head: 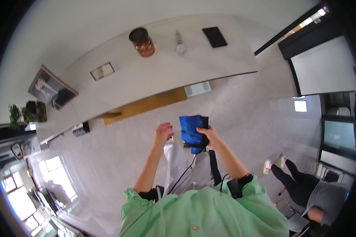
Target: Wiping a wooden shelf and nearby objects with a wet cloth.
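Note:
My right hand [212, 137] grips a folded blue cloth item [191, 129] with black edging by its right side, thumb on top. Its exact kind is hard to tell; it might be a small pouch or a cloth. A dark band or strap crosses its lower end. To the left, my left hand [163, 134] hovers apart from the blue item with fingers loosely bent. I see nothing held in it. Both hands are above the floor, in front of a long pale countertop [154, 77].
On the countertop are an amber jar [145, 47] with a dark lid, a metal-band wristwatch [180, 47], a flat black object [214, 37], a small rectangular tray or frame [102, 71] and a framed picture [52, 89]. Another person [307, 186] is at the lower right.

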A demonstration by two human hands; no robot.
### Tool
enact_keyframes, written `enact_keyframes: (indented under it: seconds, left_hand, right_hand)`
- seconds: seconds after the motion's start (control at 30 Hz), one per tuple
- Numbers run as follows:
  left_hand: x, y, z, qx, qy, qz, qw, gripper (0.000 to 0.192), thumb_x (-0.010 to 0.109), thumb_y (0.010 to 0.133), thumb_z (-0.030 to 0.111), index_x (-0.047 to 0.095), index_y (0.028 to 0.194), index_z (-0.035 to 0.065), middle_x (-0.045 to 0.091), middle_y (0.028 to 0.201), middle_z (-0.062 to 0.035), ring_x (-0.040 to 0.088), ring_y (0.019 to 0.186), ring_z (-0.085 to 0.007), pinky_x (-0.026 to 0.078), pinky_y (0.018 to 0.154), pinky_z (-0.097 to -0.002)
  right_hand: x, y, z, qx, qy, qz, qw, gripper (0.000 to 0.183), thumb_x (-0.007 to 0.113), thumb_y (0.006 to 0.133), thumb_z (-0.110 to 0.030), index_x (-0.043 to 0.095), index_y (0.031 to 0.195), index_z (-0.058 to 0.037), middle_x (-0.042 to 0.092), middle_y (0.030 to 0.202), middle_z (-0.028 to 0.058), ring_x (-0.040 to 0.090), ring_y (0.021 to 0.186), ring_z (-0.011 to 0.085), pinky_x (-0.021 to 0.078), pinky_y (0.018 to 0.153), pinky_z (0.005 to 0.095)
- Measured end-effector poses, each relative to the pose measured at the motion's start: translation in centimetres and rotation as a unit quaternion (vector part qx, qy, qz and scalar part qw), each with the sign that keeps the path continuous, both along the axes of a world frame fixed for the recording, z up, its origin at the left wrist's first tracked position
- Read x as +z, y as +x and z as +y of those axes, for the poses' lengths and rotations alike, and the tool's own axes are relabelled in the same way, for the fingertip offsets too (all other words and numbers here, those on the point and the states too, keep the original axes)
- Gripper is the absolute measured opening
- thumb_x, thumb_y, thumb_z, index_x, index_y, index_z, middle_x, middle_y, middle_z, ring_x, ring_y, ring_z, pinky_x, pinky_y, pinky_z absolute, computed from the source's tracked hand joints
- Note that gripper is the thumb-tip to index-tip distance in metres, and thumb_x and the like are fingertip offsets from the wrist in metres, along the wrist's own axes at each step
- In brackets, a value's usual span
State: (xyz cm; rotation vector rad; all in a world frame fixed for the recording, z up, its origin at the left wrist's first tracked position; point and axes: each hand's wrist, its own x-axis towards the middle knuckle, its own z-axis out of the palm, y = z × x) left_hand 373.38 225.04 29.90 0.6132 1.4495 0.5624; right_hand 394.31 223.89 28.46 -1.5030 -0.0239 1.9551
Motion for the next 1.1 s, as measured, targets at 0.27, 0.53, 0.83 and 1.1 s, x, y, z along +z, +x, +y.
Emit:
enact_keyframes:
  seconds: [0.27,0.53,0.83,1.1]
  left_hand:
    - [-4.4,-2.6,-7.5,0.194,0.013,-0.030,0.981,0.040,0.054,0.076,0.011,0.048,0.115,0.0035,0.047,0.119,-0.0095,0.049,0.102,-0.0166,0.038,0.089,-0.0283]
    - [-17.7,-14.6,-19.8,0.388,0.007,0.184,0.903,0.045,0.052,0.077,0.006,0.040,0.121,0.0074,0.041,0.126,-0.0098,0.044,0.109,-0.0193,0.038,0.087,-0.0299]
    - [-27.1,-19.7,-21.6,0.398,-0.021,0.262,0.879,0.055,0.053,0.074,0.014,0.036,0.126,0.0164,0.028,0.136,-0.0104,0.020,0.128,-0.0245,0.026,0.098,-0.0380]
    - [-32.4,-21.3,-18.7,0.388,0.064,0.340,0.854,0.051,0.051,0.077,0.018,0.036,0.126,0.0230,0.026,0.137,-0.0055,0.017,0.129,-0.0226,0.022,0.102,-0.0435]
  right_hand:
    - [-2.4,-1.6,2.7,0.192,-0.019,0.085,0.978,0.040,0.068,0.067,-0.004,0.052,0.104,0.0001,0.059,0.098,0.0117,0.058,0.090,0.0216,0.0480,0.080,0.0351]
    - [-17.0,-7.8,6.6,0.305,-0.071,0.087,0.946,0.036,0.055,0.065,-0.012,0.050,0.098,0.0011,0.059,0.086,0.0121,0.059,0.078,0.0242,0.0483,0.077,0.0356]
    - [-34.2,-2.3,18.2,0.390,0.045,-0.005,0.920,0.044,0.048,0.062,-0.015,0.052,0.101,0.0054,0.060,0.091,0.0158,0.058,0.080,0.0282,0.0470,0.078,0.0368]
    - [-38.2,7.5,25.8,0.314,0.206,-0.125,0.918,0.043,0.046,0.061,-0.011,0.051,0.101,0.0044,0.058,0.096,0.0158,0.057,0.086,0.0297,0.0455,0.083,0.0372]
